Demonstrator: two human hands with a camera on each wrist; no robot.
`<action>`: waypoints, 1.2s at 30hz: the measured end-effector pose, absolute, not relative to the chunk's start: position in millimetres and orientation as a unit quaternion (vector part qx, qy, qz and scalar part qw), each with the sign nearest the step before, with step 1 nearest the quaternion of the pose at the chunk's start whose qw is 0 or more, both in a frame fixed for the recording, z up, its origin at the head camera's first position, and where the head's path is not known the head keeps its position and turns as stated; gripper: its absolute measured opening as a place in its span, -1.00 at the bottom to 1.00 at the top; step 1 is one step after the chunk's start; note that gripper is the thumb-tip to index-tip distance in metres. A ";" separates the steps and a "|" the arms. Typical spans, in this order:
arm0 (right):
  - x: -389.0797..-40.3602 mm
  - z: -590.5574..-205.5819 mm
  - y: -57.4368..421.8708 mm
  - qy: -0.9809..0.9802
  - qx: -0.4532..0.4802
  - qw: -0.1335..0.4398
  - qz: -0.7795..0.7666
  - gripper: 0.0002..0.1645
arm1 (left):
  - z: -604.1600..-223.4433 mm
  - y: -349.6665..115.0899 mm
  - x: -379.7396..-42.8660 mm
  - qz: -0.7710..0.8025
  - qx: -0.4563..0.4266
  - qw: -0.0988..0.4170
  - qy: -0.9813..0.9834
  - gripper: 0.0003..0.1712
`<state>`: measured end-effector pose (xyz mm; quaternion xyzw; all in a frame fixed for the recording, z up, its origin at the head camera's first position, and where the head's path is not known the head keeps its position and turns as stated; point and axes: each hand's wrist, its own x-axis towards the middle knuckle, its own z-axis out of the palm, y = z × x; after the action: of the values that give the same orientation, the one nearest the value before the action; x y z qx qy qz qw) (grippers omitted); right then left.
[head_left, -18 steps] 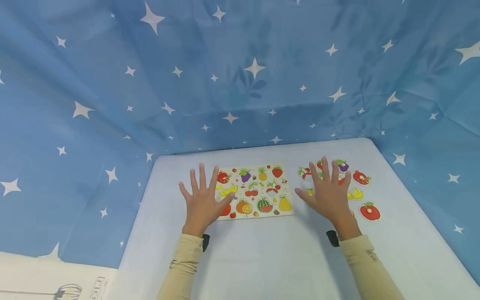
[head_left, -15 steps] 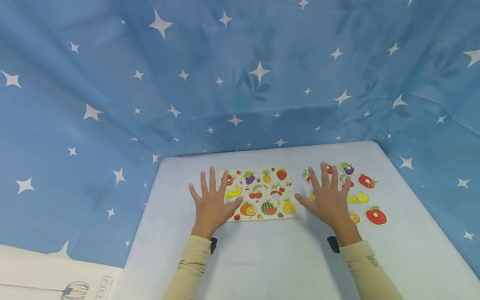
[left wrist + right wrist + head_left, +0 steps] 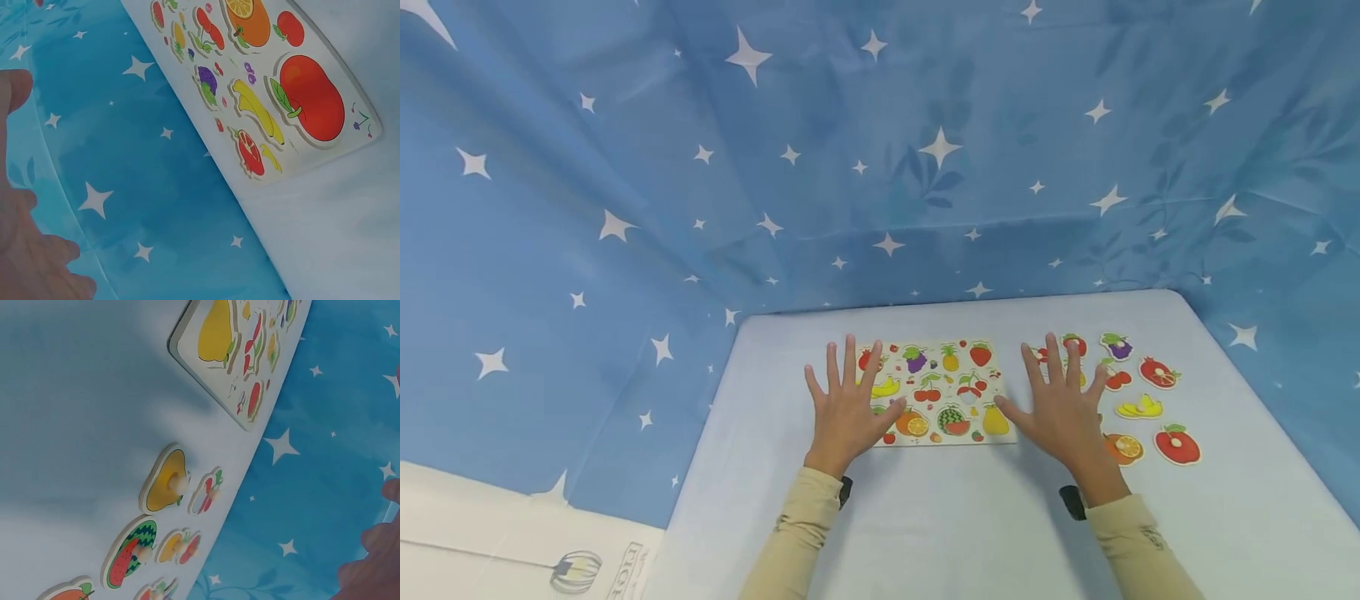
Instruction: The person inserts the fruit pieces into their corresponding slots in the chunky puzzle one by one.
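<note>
My left hand [image 3: 847, 421] is spread with straight fingers over the left end of a fruit puzzle board [image 3: 891, 440], holding nothing. Fruit-shaped recesses with printed pictures cover the board; its red apple [image 3: 312, 97] and bananas [image 3: 257, 111] show in the left wrist view. My right hand [image 3: 1063, 417], also spread and holding nothing, is above the left part of a group of knobbed fruit pieces. Among them are an apple piece [image 3: 1177, 445], a banana piece [image 3: 1140, 407], a grape piece [image 3: 1117, 346], a pear piece [image 3: 165, 484] and a watermelon piece [image 3: 128, 556]. The right hand partly hides several pieces.
The board and pieces lie on a table with a pale cloth [image 3: 940, 525]. A blue star-patterned curtain [image 3: 850, 200] stands along the back and sides. At the lower left is a white cloth with a printed whisk [image 3: 576, 572].
The head view has shifted, so the table, board and pieces appear further right and slightly lower. Both hands stay spread, and more fruit pieces show beside the right hand.
</note>
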<state>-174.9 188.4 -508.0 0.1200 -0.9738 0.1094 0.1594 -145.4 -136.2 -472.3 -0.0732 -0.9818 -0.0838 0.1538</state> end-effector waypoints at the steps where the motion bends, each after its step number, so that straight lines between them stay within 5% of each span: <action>1: -174.3 -508.8 188.6 -0.974 0.120 0.157 0.112 0.20 | -471.4 -136.3 -145.1 -0.092 -0.078 0.153 -0.981 0.07; 12: -176.7 -510.9 195.7 -0.972 0.112 0.149 0.146 0.14 | -450.3 -166.8 -167.7 -0.284 -0.158 0.046 -0.945 -0.01; 18: -170.3 -512.2 207.2 -0.973 0.096 0.129 0.165 0.11 | -456.3 -192.0 -190.8 -0.245 -0.170 0.032 -0.954 -0.08; 26: -161.3 -510.9 221.8 -0.973 0.087 0.123 0.175 0.11 | -497.7 -213.0 -220.8 -0.190 -0.123 -0.053 -0.973 -0.21; 36: -149.8 -508.7 242.4 -0.973 0.060 0.128 0.180 0.08 | -538.5 -231.0 -227.7 -0.145 -0.027 -0.164 -0.975 -0.12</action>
<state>-149.8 242.4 -508.7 0.0604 -0.9734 0.1804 0.1275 -227.7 -231.0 -538.5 -0.0266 -0.9753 -0.1452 -0.1644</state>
